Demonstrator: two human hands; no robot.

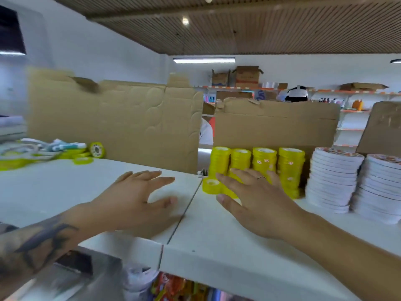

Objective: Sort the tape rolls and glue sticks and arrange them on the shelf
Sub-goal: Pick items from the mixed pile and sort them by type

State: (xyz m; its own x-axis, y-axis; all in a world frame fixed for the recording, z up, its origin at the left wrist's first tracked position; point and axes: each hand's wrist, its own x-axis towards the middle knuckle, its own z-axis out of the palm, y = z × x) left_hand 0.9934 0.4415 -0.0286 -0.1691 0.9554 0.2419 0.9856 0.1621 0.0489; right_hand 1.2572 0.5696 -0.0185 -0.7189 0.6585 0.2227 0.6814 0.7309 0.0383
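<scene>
Round yellow tape rolls (256, 168) stacked, flat hands (258, 198) — white shelf (217, 253)

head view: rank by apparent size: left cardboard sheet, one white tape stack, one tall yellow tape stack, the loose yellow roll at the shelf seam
1. left cardboard sheet
2. white tape stack
3. tall yellow tape stack, clearly narrower than the white one and a little shorter
4. loose yellow roll, smallest though nearest the camera

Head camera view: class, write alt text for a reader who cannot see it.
Two open hands reach over a white shelf: the right hand at low yellow tape rolls before four taller yellow stacks, the left hand above bare shelf. White tape stacks stand right; loose rolls lie far left.
</scene>
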